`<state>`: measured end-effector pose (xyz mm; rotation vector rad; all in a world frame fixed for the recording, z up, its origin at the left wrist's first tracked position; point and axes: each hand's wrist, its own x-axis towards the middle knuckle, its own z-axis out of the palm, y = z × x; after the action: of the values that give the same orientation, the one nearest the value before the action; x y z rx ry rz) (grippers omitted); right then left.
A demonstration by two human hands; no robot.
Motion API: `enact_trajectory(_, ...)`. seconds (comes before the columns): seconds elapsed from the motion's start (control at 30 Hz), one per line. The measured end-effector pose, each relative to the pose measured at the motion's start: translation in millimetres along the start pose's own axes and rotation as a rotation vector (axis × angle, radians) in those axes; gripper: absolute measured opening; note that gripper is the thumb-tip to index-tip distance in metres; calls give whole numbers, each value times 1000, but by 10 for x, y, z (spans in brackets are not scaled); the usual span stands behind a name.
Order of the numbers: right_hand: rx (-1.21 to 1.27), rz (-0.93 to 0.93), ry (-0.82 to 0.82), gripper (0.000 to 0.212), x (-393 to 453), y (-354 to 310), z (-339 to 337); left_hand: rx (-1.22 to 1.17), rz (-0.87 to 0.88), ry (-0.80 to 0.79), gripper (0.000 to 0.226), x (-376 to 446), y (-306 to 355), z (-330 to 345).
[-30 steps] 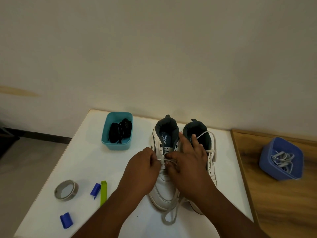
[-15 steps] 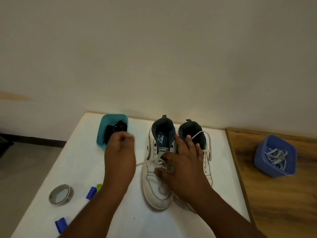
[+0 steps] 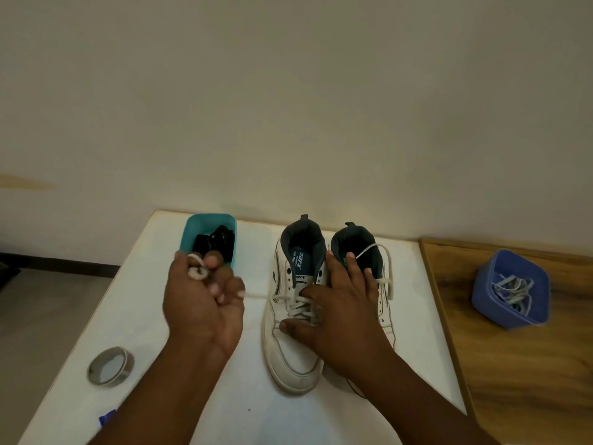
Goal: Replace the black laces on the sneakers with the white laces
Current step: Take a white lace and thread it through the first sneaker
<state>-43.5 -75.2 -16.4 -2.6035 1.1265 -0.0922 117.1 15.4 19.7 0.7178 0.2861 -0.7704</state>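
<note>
Right sneaker (image 3: 382, 284) mostly hidden behind right hand (image 3: 340, 303).

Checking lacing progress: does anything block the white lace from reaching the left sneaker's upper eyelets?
Nothing visible does. The left hand pulls the white lace sideways from the left sneaker; the right hand rests lower, over the laced part. The upper eyelets are open.

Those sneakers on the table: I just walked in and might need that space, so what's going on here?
A person is relacing a pair of white sneakers. The left hand grips the white lace and draws it taut sideways out of the left sneaker, while the right hand rests on that sneaker over the laced part. The right sneaker has a white lace too. Black laces lie in the teal bin; spare white laces sit in the blue bin.
</note>
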Motion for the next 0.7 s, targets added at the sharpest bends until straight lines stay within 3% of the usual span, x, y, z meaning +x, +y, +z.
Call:
enact_trajectory(0.03, -5, 3, -5, 73, -1, 3, 1, 298, 4, 33, 33, 3, -21, -11)
enact_trajectory(0.07, -15, 7, -6, 71, -2, 2, 4, 746, 68, 26, 30, 26, -97, -70)
enact_trajectory(0.13, -30, 9, 25, 70, 6, -11, 26, 1570, 294, -143, 29, 18, -271, -245)
enact_trajectory(0.2, -21, 12, 64, 69, 16, -27, 58, 1852, 387, -337, 36, 1, -377, -380)
enact_trajectory(0.27, -16, 11, 64, 70, 22, -27, 78, 1901, 411, -354, 23, 30, -410, -405)
enact_trajectory(0.33, -17, 14, 29, 70, 19, -16, 55, 1925, 471, -345, 23, 24, -380, -355)
enact_trajectory(0.43, -20, 16, -13, 66, 22, -15, 16, 1419, 570, -150, 31, -39, -279, -209)
enact_trajectory(0.53, 6, 7, -14, 61, 27, -13, 7, 828, 480, 139, 33, -40, -134, -107)
enact_trajectory(0.6, 20, 4, -4, 60, 18, 3, 3, 852, 473, 157, 33, -36, -142, -111)
enact_trajectory(0.7, 17, 8, -6, 61, 9, 27, 5, 1160, 458, -4, 40, -45, -266, -133)
